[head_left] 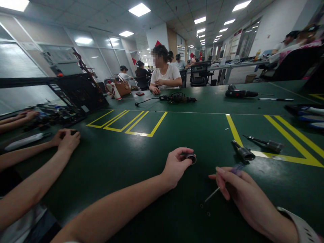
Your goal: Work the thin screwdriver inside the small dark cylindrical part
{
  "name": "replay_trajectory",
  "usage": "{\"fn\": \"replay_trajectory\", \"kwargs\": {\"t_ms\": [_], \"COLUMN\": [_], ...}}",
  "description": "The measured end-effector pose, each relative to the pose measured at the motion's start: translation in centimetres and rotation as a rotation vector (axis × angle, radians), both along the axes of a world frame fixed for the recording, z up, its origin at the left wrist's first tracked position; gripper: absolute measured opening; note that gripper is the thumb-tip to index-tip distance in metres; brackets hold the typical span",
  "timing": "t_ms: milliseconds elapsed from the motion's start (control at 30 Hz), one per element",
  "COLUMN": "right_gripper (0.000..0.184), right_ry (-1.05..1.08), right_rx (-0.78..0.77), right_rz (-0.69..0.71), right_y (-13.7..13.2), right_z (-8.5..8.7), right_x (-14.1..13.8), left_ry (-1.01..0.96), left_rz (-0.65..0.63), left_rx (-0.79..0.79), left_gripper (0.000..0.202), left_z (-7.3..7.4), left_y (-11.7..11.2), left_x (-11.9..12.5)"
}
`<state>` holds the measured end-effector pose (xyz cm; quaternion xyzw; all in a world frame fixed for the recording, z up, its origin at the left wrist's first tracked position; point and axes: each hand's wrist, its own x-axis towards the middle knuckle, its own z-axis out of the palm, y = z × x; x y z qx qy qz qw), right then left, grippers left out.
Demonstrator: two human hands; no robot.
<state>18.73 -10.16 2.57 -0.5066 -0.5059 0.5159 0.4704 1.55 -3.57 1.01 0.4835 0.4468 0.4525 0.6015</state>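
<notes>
The left hand (176,167) has its grip closed on a hollow metal part (193,159) at the worktop's (126,209) middle. Rightward, two small rings (208,214) lie below a thin-shafted tool (212,196), held in the right hand's (236,185) grip. Farther back, two shafted metal cylinders (247,154) lie near yellow tape (280,158).

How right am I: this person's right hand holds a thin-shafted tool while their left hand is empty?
Not quite: the left hand holds a round metal part, as the head view shows. The right hand does hold the thin-shafted tool.
</notes>
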Motion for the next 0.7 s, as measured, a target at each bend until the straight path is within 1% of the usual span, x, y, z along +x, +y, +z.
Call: {"fn": "replay_trajectory", "kwargs": {"t_ms": [33,100,267,467,567,600,700], "right_gripper": [0.046,0.046,0.048,0.049,0.048,0.046,0.038], "right_ry": [0.036,0.063,-0.015,-0.178,-0.268,-0.295,-0.333], "right_rx": [-0.062,-0.105,-0.083,-0.068,0.03,0.096,0.371], "right_rz": [0.028,0.066,0.065,0.109,0.142,0.147,0.173], "right_y": [0.1,0.1,-0.1,-0.3,-0.7,-0.8,-1.2], "right_z": [0.0,0.0,-0.2,0.2,0.0,-0.1,-0.5], "right_x": [-0.1,-0.2,-0.5,-0.9,-0.9,-0.8,-0.6], "left_ry": [0.002,0.0,-0.025,-0.028,-0.028,-0.029,-0.037], "left_rz": [0.005,0.005,0.002,0.005,0.006,0.005,-0.001], "left_rx": [-0.002,-0.005,0.003,-0.012,-0.009,-0.006,-0.007], "left_gripper": [0.029,0.029,0.028,0.029,0.028,0.028,0.031], "left_z": [0.1,0.2,0.1,0.3,0.5,0.5,0.3], "left_y": [0.0,0.0,0.0,-0.2,-0.2,-0.3,-0.2], "left_x": [0.0,0.0,0.0,0.0,0.0,0.0,-0.1]}}
